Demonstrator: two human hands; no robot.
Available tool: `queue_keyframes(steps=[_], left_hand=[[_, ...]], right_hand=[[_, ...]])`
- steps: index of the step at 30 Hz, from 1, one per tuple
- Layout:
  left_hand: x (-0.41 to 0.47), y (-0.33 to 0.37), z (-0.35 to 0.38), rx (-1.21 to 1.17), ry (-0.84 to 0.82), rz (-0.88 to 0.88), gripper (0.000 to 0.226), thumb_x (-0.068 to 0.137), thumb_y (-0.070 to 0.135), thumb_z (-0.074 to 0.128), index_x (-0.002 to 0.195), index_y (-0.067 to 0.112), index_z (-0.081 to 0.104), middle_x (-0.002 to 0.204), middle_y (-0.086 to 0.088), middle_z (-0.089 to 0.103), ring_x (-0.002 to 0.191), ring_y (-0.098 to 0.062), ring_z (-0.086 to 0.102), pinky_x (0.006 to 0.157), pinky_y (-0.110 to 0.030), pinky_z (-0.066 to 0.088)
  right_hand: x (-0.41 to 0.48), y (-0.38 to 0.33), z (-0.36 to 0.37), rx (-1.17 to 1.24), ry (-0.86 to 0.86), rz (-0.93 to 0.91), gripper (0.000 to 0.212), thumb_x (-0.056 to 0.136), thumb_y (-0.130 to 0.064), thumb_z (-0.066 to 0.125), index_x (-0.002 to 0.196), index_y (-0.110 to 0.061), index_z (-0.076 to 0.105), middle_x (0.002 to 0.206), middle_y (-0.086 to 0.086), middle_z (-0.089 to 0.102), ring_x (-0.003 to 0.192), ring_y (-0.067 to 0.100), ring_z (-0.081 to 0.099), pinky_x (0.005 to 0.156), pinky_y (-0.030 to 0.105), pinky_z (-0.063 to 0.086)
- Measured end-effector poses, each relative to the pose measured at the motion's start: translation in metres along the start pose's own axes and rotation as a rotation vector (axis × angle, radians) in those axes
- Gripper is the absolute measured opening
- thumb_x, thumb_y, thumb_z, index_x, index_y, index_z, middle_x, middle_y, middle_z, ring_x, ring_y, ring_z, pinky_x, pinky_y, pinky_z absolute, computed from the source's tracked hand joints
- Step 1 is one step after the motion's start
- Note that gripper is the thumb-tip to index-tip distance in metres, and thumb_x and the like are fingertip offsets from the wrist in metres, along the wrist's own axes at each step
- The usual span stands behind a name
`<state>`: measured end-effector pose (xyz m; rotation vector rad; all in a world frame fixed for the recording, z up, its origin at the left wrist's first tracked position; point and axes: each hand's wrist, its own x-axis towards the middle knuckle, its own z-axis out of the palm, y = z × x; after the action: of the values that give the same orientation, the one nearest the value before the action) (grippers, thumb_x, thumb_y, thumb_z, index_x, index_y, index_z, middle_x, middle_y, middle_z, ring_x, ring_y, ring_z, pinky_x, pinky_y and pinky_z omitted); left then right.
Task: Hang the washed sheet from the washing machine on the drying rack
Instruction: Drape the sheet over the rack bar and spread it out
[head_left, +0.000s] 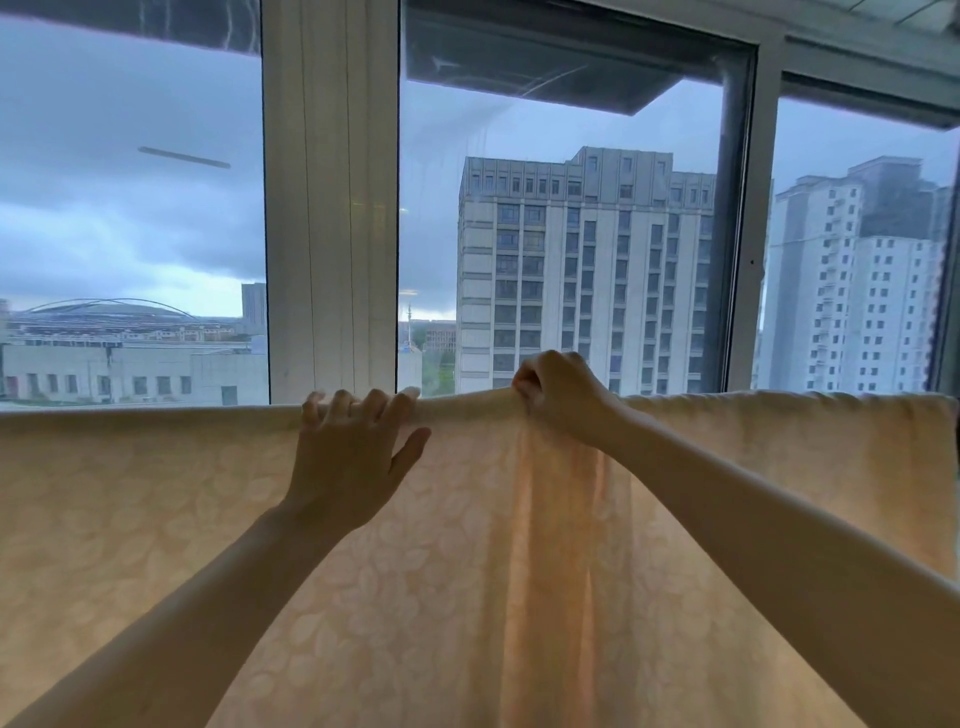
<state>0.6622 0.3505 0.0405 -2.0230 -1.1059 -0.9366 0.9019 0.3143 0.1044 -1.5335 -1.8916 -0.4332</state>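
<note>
Two bare hands up at the top fold of the sheet. All positions taken from the white window post.

Sheet: pale peach, leaf pattern, backlit. Draped over a level line just below the foot of the post and crossing in front of it; the support is covered by cloth and not visible. Long axis horizontal, running from far left of the post to far right of it, edge to edge of the view. Near face hanging straight down, bottom hem out of frame. Top fold nearly flat left of the post, rising into a slight hump right of it.

Left hand: directly below the post. Fingers spread apart and hooked lightly over the fold, tips on the crest. Thumb splayed to the right, flat on the near face. Nothing pinched.

Right hand: right of the post, a little higher than the left. Fingers curled tight, clamped on a bunch of cloth at the crest. Vertical pleats dropping from that bunch, darker orange where the layers double.

Beyond the glass: tall grey block right of the post, white towers further right, arched roof left of the post under heavy cloud.
</note>
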Motion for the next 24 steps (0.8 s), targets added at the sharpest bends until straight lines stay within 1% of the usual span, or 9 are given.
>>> queue_keyframes(steps=[5,9,12,14,15,17,19,22,24], left_hand=[[0.007,0.027,0.005,0.03,-0.005,0.067,0.055,0.093,0.058,0.024,0.126,0.024,0.051,0.106,-0.003,0.065,0.091,-0.03,0.062,0.087,-0.051,0.044],[0.017,0.054,0.013,0.028,-0.001,0.099,0.057,0.09,0.061,0.024,0.129,0.026,0.047,0.109,-0.004,0.063,0.094,-0.03,0.061,0.086,-0.049,0.043],[0.024,0.072,0.019,-0.006,0.021,0.111,0.058,0.088,0.064,0.025,0.125,0.025,0.047,0.106,-0.005,0.063,0.093,-0.03,0.06,0.084,-0.048,0.042],[0.028,0.08,0.022,-0.027,0.039,0.117,0.058,0.088,0.065,0.027,0.123,0.024,0.048,0.102,-0.005,0.062,0.09,-0.03,0.059,0.083,-0.046,0.042],[0.03,0.082,0.024,-0.03,0.049,0.119,0.058,0.088,0.065,0.028,0.122,0.023,0.05,0.1,-0.004,0.062,0.089,-0.029,0.059,0.082,-0.046,0.041],[0.033,0.086,0.026,-0.024,0.066,0.122,0.058,0.088,0.065,0.029,0.12,0.023,0.052,0.099,-0.004,0.063,0.088,-0.029,0.059,0.081,-0.045,0.041],[0.036,0.089,0.027,-0.022,0.074,0.124,0.058,0.088,0.066,0.027,0.118,0.022,0.051,0.098,-0.004,0.063,0.086,-0.029,0.06,0.079,-0.044,0.041],[0.037,0.09,0.03,-0.002,0.077,0.122,0.061,0.087,0.068,0.028,0.12,0.022,0.051,0.098,-0.004,0.063,0.086,-0.029,0.059,0.077,-0.044,0.041],[0.036,0.087,0.031,0.02,0.078,0.127,0.063,0.087,0.069,0.027,0.121,0.023,0.051,0.098,-0.004,0.062,0.086,-0.029,0.059,0.078,-0.043,0.04]], right_hand=[[-0.011,0.006,-0.005,0.053,0.042,-0.061,0.013,0.091,-0.01,0.058,0.094,-0.01,0.071,0.091,-0.001,0.071,0.083,0.01,0.064,0.083,0.026,0.053],[-0.018,0.01,-0.011,0.092,0.036,-0.076,0.014,0.091,-0.009,0.058,0.099,-0.012,0.07,0.095,-0.001,0.071,0.084,0.006,0.063,0.076,0.009,0.047],[-0.028,0.018,-0.017,0.099,0.055,-0.064,0.025,0.091,-0.003,0.056,0.113,-0.012,0.063,0.103,-0.002,0.067,0.09,0.005,0.061,0.075,0.004,0.045],[-0.035,0.028,-0.022,0.064,0.065,-0.065,0.036,0.09,-0.002,0.056,0.123,-0.016,0.056,0.107,-0.004,0.062,0.092,0.006,0.058,0.074,0.006,0.045],[-0.038,0.033,-0.023,0.039,0.061,-0.069,0.039,0.089,-0.004,0.056,0.125,-0.017,0.055,0.109,-0.004,0.061,0.093,0.007,0.058,0.075,0.008,0.046],[-0.042,0.04,-0.023,-0.008,0.041,-0.074,0.034,0.089,-0.01,0.059,0.123,-0.017,0.057,0.11,-0.002,0.062,0.093,0.009,0.059,0.08,0.017,0.05],[-0.042,0.044,-0.021,-0.046,0.051,-0.089,0.024,0.09,-0.014,0.061,0.115,-0.015,0.063,0.105,-0.003,0.062,0.088,0.008,0.058,0.082,0.02,0.05],[-0.038,0.045,-0.02,-0.013,0.071,-0.08,0.014,0.089,-0.013,0.065,0.103,-0.014,0.067,0.096,-0.006,0.06,0.084,0.009,0.06,0.079,0.019,0.05],[-0.033,0.044,-0.021,0.035,0.086,-0.067,0.009,0.088,-0.009,0.064,0.095,-0.013,0.069,0.091,-0.005,0.063,0.082,0.007,0.06,0.076,0.014,0.047]])
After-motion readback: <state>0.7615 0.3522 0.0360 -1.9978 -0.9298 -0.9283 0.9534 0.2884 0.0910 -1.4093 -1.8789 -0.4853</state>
